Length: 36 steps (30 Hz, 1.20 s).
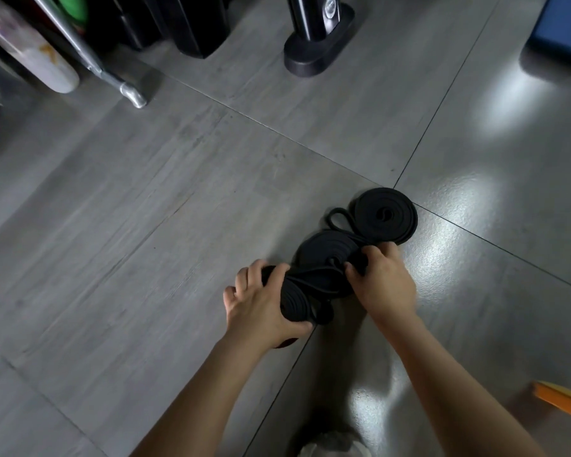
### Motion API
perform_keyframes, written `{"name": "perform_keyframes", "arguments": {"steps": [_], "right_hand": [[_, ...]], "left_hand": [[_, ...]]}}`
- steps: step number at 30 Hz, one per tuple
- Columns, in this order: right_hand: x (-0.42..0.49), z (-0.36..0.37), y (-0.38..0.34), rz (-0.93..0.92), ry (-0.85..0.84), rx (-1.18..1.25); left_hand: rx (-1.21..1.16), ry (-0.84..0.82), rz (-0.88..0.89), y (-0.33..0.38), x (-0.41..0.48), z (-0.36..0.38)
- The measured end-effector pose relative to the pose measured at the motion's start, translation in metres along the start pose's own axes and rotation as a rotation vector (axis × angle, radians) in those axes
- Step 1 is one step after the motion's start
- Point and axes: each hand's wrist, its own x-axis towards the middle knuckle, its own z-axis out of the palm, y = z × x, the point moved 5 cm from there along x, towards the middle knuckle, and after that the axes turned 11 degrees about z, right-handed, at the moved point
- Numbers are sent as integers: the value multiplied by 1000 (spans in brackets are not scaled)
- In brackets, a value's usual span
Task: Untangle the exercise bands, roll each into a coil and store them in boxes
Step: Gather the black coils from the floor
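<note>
Black exercise bands lie on the grey tiled floor. One rolled coil [388, 214] rests flat at the far right, with a small loose loop sticking out to its left. A second flat coil [327, 250] lies just in front of it. My left hand [261, 301] grips a third black coil [292, 300] held on edge. My right hand [381, 278] pinches a black band end [356, 260] beside the second coil. Loose strands [314, 278] run between my two hands. No box is in view.
Dark equipment bases [317, 54] and a metal leg [132, 94] stand at the far edge. A white cylinder [43, 61] lies far left. A blue object [564, 31] sits top right, an orange edge [561, 402] bottom right. A dark red thing [285, 343] peeks under my left wrist.
</note>
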Motion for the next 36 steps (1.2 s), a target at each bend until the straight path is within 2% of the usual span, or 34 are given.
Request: {"name": "perform_keyframes", "arguments": {"steps": [3,5,7,13,18,20,28,36], "right_hand": [[12,-3,-8,2,-49,-54],[19,-2,-10,62,-99,-35],[21,1,-14,75,-126,-70],[26,-4,-20,92,-145,-107],[21,-33,-13,47,61,-77],[18,-43,-2,61,92,-21],[16,-22,18,188,-125,118],[30,-23,16,200,-167,182]], "left_hand": [[-220,-73,16,-16,-5,4],[-411,-78,50,-24,-6,2],[-494,-65,54,-29,-3,1],[-584,-111,-1,-29,7,-3],[-644,-127,-33,-26,10,-5],[-639,-120,-49,-25,11,-4],[-638,-112,-105,-23,12,-7],[-634,-179,-111,-20,13,-11]]}}
